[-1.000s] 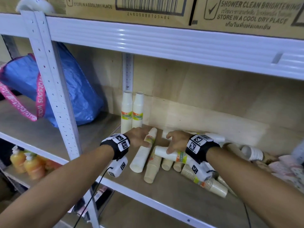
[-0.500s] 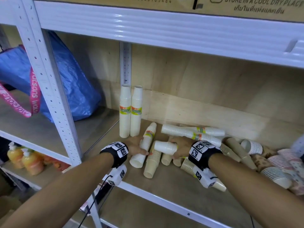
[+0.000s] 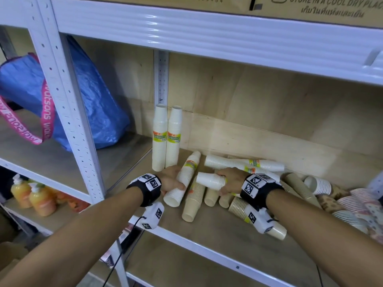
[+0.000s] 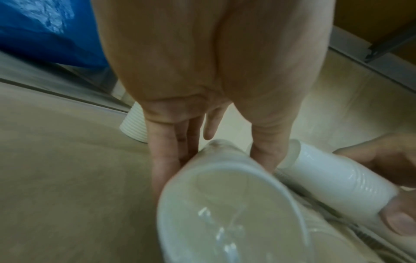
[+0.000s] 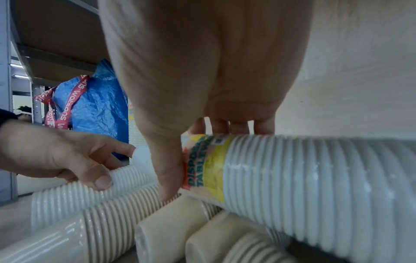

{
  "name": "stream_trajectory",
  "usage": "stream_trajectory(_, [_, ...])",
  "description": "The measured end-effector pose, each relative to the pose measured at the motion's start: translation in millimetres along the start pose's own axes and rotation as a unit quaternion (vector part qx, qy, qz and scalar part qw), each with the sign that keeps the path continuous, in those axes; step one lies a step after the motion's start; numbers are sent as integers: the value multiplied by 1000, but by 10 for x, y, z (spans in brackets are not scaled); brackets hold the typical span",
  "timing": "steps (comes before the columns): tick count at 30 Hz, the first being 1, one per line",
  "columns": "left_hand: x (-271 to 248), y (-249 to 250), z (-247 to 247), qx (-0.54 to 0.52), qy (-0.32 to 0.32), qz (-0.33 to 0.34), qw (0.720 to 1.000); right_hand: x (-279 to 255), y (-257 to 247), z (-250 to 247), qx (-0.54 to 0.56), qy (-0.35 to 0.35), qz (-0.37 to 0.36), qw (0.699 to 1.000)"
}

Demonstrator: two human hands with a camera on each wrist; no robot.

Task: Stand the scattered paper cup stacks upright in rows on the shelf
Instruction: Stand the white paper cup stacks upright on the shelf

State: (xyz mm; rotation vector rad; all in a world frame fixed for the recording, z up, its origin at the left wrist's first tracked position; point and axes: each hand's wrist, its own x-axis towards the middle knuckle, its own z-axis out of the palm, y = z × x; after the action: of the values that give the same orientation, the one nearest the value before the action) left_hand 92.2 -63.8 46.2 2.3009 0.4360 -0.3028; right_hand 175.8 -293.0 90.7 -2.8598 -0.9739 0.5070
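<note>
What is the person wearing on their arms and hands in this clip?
Both forearms are bare, with no sleeves and no gloves on the left hand or right hand. Each wrist carries a black strap with square black-and-white code tags and a white camera unit beneath. A thin black cable runs from the left unit.

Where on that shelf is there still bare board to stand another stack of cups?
Bare board shows to the right of the two upright stacks, along the back wall, and on the front strip of the shelf by its white edge. It is crowded in the middle and to the right, where the lying stacks pile up and both hands work.
</note>
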Motion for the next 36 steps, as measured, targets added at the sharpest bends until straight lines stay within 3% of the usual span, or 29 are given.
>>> stream_trajectory(8, [-132,142,-246,-101,63,45,992,46,-192,-387,61,104,0,993])
stream_trajectory(13, [-235,237,-468,-91,142,107,980,18,-472,-674,125,214,-6,969])
stream_trajectory(19, [-351,308,-688,-110,187,118,969,-3,-841,-986,200,293,-15,935])
stream_trajectory(28, [-430,68,-648,-123,206,104,965,83,-1299,-750,332,278,-56,900])
stream_trajectory(36, [-392,-238,-421,-102,202,67,972,259,-1381,-308,364,234,-36,901])
